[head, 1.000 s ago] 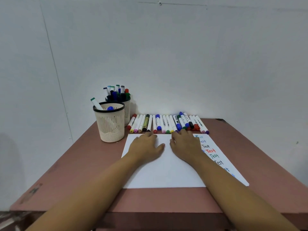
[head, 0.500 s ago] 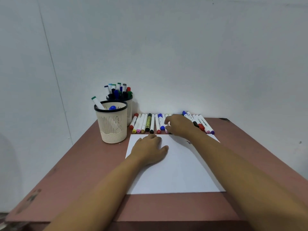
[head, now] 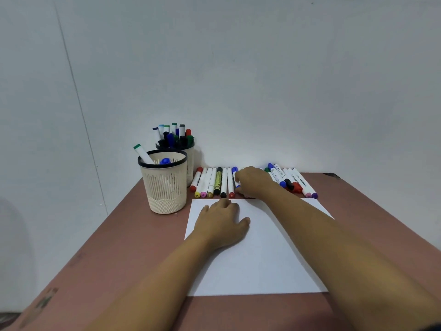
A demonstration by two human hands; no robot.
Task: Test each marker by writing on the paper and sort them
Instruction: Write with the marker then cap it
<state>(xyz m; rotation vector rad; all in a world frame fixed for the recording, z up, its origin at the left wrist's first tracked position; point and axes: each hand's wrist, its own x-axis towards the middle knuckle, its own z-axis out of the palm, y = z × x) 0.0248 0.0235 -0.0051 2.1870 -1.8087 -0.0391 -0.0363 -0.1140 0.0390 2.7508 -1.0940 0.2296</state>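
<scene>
Markers lie side by side in a row at the far edge of the worktop, long axes pointing away from the person, just beyond the paper where the left hand rests flat, while the nearer right hand curls over the row's middle, its grip hidden.
</scene>
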